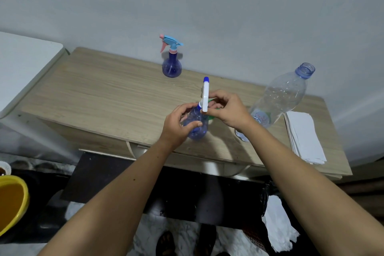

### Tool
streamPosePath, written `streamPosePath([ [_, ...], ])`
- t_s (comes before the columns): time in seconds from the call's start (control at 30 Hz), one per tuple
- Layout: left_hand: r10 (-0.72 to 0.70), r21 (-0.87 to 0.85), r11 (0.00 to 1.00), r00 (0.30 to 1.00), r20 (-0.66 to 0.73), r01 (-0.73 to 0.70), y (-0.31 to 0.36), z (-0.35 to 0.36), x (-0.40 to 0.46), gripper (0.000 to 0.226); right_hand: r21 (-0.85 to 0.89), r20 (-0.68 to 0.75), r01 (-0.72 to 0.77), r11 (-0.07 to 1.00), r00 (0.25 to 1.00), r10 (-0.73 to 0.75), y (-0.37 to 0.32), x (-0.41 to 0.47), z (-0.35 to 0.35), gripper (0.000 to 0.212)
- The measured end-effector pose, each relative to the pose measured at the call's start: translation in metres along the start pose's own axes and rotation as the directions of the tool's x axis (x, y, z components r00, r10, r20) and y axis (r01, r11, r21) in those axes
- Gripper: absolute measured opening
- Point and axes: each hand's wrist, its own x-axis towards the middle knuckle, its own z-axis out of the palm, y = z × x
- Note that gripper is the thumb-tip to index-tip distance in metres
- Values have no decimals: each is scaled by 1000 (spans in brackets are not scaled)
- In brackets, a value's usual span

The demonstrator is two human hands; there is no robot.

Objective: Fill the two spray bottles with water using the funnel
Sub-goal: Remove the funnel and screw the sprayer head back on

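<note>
Left hand: my left hand (pixel 180 122) is wrapped round the belly of the near spray bottle (pixel 197 124), thumb across the front, holding it just above the bench (pixel 104 93) near its front edge.
Right hand: my right hand (pixel 225 109) pinches the white trigger head (pixel 205 97) at the bottle's neck, fingers curled behind it.
Step in hand: I judge I am turning the head at the neck; whether loosening or tightening I cannot tell from here.
Water level: the near bottle's contents are hidden by my fingers, so I cannot say how full it is.
Funnel: a sliver of green (pixel 212 117) shows behind my right hand; I take it for the funnel, lying on the bench, mostly hidden.
Second spray bottle: the blue one with the pink-and-blue trigger (pixel 172 64) stands upright by the wall, head on, well apart from my hands.
Water source: the big clear bottle (pixel 278 97) stands uncapped to my right, with water only low in it as far as I can see.
Doing it well: keep the left grip firm but not squeezing, since the thin plastic would buckle and push water out; hold the bottle upright; turn only the collar, not the nozzle; keep the dip tube straight.
Risk: my right forearm is close to the big bottle, so keep the elbow in.
Nearby: folded white paper (pixel 305 137) lies at the bench's right end.
</note>
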Motion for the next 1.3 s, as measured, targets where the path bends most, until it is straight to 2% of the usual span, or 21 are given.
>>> streamPosePath([
  [0.07, -1, 4, 1000, 1000, -7, 1, 0, 1, -1, 56, 46, 31, -1, 999, 1000, 0, 1, -1, 0, 37],
  [0.13, 6, 6, 1000, 1000, -19, -6, 0, 2, -1, 54, 46, -32, -16, 999, 999, 18, 0, -1, 6, 30],
  [0.23, 15, 15, 1000, 1000, -22, -15, 2, 2, -1, 54, 41, -105, -10, 999, 994, 14, -3, -2, 11, 39],
  [0.43, 19, 21, 1000, 1000, -25, -18, 3, 2, -1, 56, 59, 0, -13, 998, 1000, 13, 6, -5, 4, 37],
  [0.57, 24, 36, 999, 999, -22, -23, 1, 2, 1, 52, 100, -53, -31, 995, 998, 36, 4, -3, 8, 34],
  [0.67, 18, 46, 999, 1000, -10, -17, -1, 1, 2, 52, 62, -103, -31, 998, 994, 38, 4, -3, 8, 39],
  [0.87, 32, 72, 997, 999, -27, -30, -2, 3, 2, 55, 120, -18, -2, 993, 1000, 4, 10, -5, 11, 41],
  [1.07, 42, 80, 996, 998, -49, -38, -2, 7, 2, 50, -9, -135, 67, 998, 988, -68, 13, -5, 19, 38],
  [1.3, 59, 84, 995, 996, -62, -54, 1, 8, 1, 50, -12, -153, 43, 999, 987, -45, 14, -7, 19, 35],
])
